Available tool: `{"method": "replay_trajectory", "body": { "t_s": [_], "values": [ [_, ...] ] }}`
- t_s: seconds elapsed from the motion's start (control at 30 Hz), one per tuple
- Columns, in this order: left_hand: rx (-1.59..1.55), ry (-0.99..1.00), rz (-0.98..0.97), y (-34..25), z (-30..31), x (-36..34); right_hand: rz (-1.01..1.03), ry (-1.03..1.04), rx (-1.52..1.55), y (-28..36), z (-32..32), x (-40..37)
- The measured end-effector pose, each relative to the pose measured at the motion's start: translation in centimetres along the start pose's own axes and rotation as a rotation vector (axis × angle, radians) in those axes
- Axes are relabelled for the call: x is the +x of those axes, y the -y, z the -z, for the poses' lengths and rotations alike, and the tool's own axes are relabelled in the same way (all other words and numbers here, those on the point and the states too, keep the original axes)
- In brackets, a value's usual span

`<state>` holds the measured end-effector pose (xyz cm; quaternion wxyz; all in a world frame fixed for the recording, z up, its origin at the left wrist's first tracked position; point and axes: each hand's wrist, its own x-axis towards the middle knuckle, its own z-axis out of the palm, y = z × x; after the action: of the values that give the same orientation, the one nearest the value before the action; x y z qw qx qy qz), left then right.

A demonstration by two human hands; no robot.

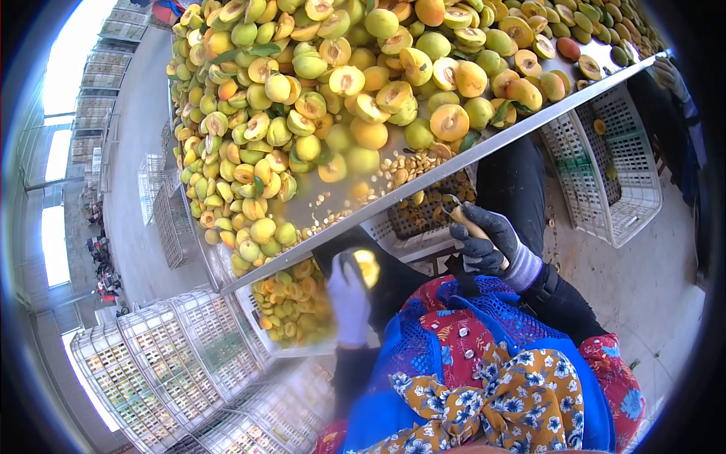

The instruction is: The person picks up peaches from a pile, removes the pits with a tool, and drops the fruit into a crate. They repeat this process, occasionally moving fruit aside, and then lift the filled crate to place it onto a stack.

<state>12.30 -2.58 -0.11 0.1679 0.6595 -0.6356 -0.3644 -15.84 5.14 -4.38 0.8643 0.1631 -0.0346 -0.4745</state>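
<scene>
My left hand, in a lavender glove with dark fingers and blurred by motion, grips a halved yellow stone fruit. It is above a white crate's load of fruit halves. In my right hand, gloved alike, is a small pitting tool with a light wooden handle and a curved metal tip pointing up and left. Before me a metal table bears a heap of green-yellow stone fruit, many cut open with brown centres. Loose pits lie near its front edge.
Below the table edge, a dark basket contains pits and fruit pieces. White plastic crates stand stacked at lower left, and another crate rests at right. Another person's gloved hand is at the far right edge of the table.
</scene>
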Motion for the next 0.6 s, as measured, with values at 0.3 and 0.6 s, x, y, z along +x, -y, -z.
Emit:
{"method": "replay_trajectory", "body": {
  "t_s": [0.3, 0.6],
  "values": [
    [0.603, -0.271, -0.401, -0.9, 3.2, 12.6, 0.065, -0.432, -0.550, -1.6, -1.4, 0.9],
    [-0.388, 0.177, -0.157, -3.6, -2.1, 16.9, 0.225, -0.519, -1.123, -3.7, -7.3, 0.5]
  ]
}}
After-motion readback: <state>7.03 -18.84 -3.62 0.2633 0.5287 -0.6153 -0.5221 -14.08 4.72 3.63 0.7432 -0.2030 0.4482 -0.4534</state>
